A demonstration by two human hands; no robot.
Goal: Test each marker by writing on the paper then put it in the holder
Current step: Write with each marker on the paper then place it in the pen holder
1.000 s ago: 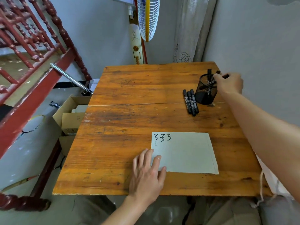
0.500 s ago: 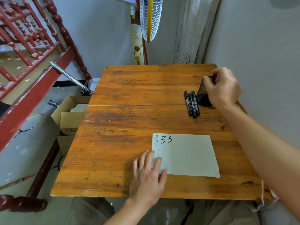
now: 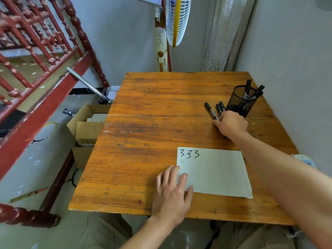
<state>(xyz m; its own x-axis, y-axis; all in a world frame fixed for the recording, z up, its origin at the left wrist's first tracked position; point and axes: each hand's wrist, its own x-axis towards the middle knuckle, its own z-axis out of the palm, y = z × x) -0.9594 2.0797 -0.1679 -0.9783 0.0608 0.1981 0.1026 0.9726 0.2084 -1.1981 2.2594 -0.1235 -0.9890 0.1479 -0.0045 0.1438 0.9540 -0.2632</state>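
A sheet of paper [image 3: 217, 174] with "333" written at its top left lies on the wooden table [image 3: 161, 126]. My left hand [image 3: 172, 191] rests flat on the paper's near left corner. A black mesh holder [image 3: 239, 103] stands at the far right with three black markers [image 3: 252, 93] in it. Three more black markers [image 3: 215, 108] lie just left of the holder. My right hand [image 3: 231, 124] covers their near ends, fingers curled down onto the leftmost marker [image 3: 209, 108], which is angled away from the other two.
A wall runs close along the table's right side. A standing fan [image 3: 175, 20] is behind the far edge. Cardboard boxes [image 3: 88, 126] and a red wooden frame [image 3: 36, 90] stand on the left of the table.
My right hand left the holder and came down onto the near ends of the three loose markers. The leftmost marker has splayed away from the others. My left hand stayed put.
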